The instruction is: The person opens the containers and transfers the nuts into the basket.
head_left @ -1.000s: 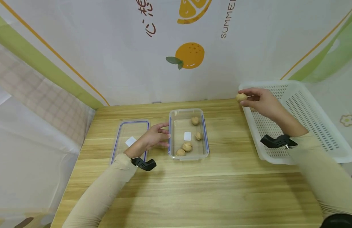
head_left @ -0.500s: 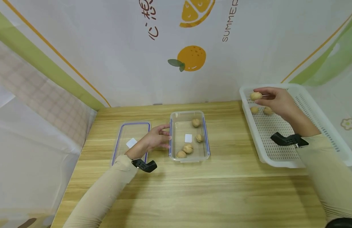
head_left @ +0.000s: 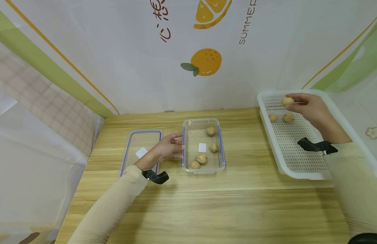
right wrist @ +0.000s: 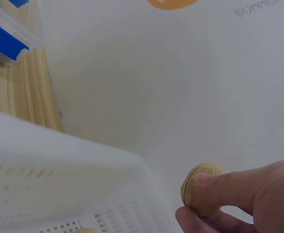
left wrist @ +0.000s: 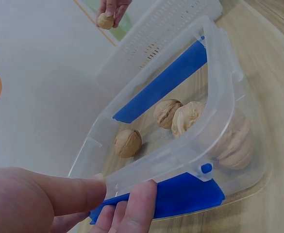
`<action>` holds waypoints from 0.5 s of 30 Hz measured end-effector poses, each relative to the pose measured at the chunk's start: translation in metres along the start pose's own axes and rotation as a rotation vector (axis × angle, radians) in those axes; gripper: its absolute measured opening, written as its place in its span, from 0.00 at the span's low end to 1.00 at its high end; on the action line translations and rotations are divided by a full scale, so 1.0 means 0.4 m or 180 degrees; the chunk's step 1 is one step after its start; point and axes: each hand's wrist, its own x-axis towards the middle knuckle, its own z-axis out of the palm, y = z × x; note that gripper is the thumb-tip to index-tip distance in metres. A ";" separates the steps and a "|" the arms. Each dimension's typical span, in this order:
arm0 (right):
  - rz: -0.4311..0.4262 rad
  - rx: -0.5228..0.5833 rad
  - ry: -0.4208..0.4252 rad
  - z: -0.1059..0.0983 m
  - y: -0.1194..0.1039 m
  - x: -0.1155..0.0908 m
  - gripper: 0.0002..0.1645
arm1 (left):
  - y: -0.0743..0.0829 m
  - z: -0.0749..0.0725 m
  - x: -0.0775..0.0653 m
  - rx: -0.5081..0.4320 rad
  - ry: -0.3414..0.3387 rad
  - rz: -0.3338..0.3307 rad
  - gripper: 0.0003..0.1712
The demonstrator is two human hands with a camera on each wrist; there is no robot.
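Note:
My right hand (head_left: 312, 110) pinches a walnut (head_left: 287, 101) between thumb and fingers, above the white perforated basket (head_left: 280, 159). Beneath it, a smaller walnut (head_left: 272, 117) and a larger walnut (head_left: 289, 118) lie on the basket floor. The right wrist view shows the pinched walnut (right wrist: 200, 189) up close. My left hand (head_left: 166, 149) touches the left side of a clear plastic box (head_left: 192, 135), fingers fairly straight. In the left wrist view, its fingertips (left wrist: 141, 201) rest against the box's blue latch (left wrist: 188, 196). Several walnuts (head_left: 202, 159) lie inside the box, mostly along its right and near sides.
A clear lid with a blue seal (head_left: 145, 131) lies left of the box, partly under the left wrist. All stand on a wood-grain table (head_left: 206, 210). A white printed curtain (head_left: 139, 74) hangs behind, and the basket's back rim is close to it.
My right hand has moved right, carrying the walnut from the basket's left rim to above its inside. Two walnuts in the basket have come into view. The left hand stays at the box.

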 end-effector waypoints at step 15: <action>0.0461 0.0504 0.0072 -0.035 0.112 0.039 0.40 | -0.002 -0.002 0.001 0.0011 -0.0007 0.0022 0.39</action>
